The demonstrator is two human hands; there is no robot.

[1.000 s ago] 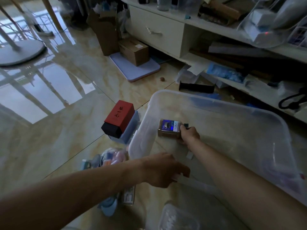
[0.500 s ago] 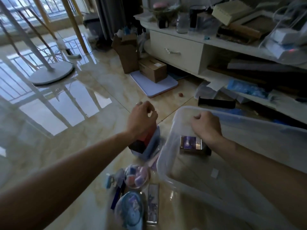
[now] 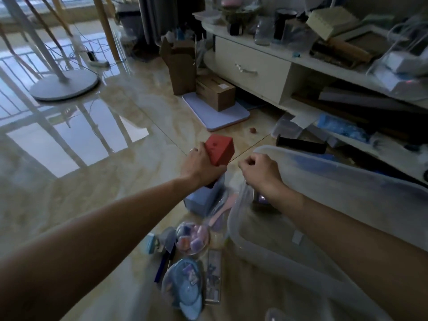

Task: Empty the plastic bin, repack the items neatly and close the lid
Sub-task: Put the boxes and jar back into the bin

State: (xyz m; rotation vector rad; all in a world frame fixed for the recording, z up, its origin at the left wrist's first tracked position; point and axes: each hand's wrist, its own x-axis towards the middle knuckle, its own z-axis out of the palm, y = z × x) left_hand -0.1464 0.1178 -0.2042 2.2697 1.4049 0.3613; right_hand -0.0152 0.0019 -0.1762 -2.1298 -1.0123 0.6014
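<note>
My left hand (image 3: pixel 201 166) grips a red box (image 3: pixel 220 149) lifted clear of the pale blue box (image 3: pixel 205 198) on the floor; the red box's lower end is hidden behind my palm, and the dark mark on its top face is too blurred to read. My right hand (image 3: pixel 260 171) hangs loosely curled over the near-left corner of the clear plastic bin (image 3: pixel 347 172), holding nothing. The bin sits on the glossy floor to the right, its right side cut off by the frame. Inside it, a small dark box (image 3: pixel 261 200) shows only as a sliver beside my wrist, its label unreadable. Left of the bin lie a round clear tub of pastel pieces (image 3: pixel 192 238), a blue round pouch (image 3: pixel 185 286), a flat printed case (image 3: pixel 213 276) and a pink spoon (image 3: pixel 223 210); their printing is too soft to make out. A lid corner (image 3: pixel 278 315) pokes in at the bottom edge.
</note>
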